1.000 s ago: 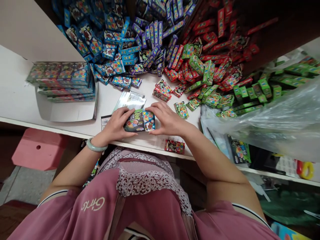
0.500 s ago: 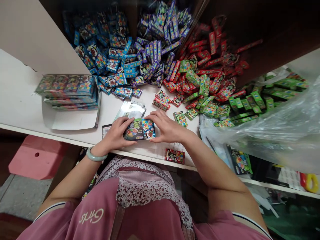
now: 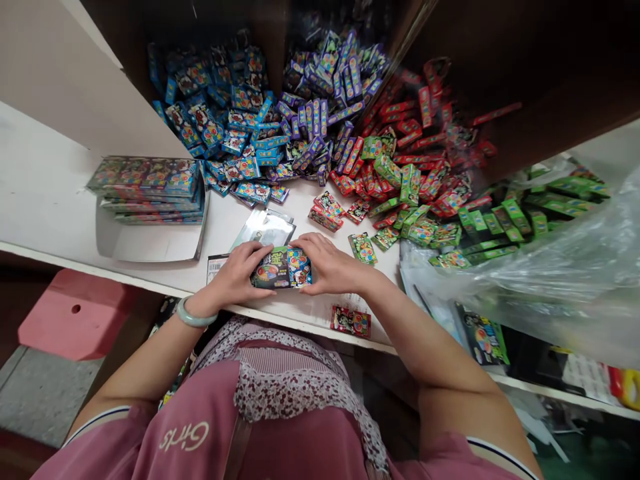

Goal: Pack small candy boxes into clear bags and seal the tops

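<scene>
White tray [image 3: 150, 247]: stacked packs [image 3: 147, 175] inside. Right of tray: blue-ended dark pack [image 3: 273, 272], gripped by left hand [image 3: 234, 277] and right hand [image 3: 333, 267]. Beyond tray, rightward: compartments [image 3: 277, 53] holding blue boxes [image 3: 207, 127], purple boxes [image 3: 316, 119], red boxes [image 3: 425, 107].

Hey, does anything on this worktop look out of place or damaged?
A few green boxes lie on the red pile, which looks odd since colors are mostly grouped. One red box also lies alone near the front edge of the worktop. No damage is evident.
</scene>
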